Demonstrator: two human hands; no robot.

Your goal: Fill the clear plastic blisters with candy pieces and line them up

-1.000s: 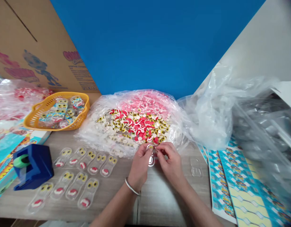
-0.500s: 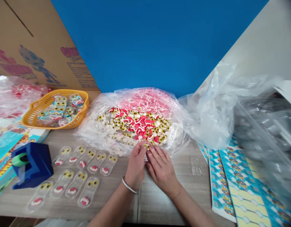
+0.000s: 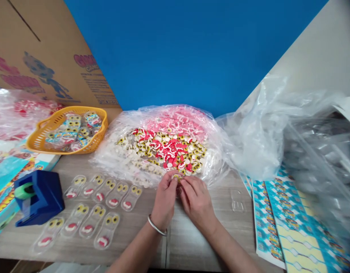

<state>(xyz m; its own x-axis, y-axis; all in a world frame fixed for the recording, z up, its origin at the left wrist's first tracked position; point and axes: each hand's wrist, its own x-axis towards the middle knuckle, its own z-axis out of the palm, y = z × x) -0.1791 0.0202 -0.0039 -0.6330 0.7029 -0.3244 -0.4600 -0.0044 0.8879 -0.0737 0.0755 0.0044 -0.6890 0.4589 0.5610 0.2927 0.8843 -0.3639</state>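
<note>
While the head view looks down on a wooden table [image 3: 132,246], the left hand [image 3: 165,201] and right hand [image 3: 197,201] work close together near the middle of its front edge, with a metal bangle [image 3: 157,225] on the left wrist. Fingers of both hands are curled in, narrow, tips meeting around a yellow gummy eye [image 3: 177,177], which sits just beside the lower edge of a clear plastic bag [image 3: 112,151]; the fingers hide most of it, and whether anything else lies between them cannot be told. The bag holds a heaped spread of gummy eyes and red-and-white gummy mouths [image 3: 166,149]. To the left lie two rows of clear plastic trays [image 3: 92,222], filled with eyes and mouths. Beyond them are a blue tape dispenser [image 3: 40,199] with a green tape roll [image 3: 24,190] and a yellow basket [image 3: 49,127] of filled, labelled trays. One empty clear tray [image 3: 237,201] lies right of the right hand, near long printed card sheets [image 3: 291,223] in blue and yellow. A large bag of clear trays [image 3: 314,159] sits at the far right. A cardboard box panel [image 3: 49,76] stands at the far left.
</note>
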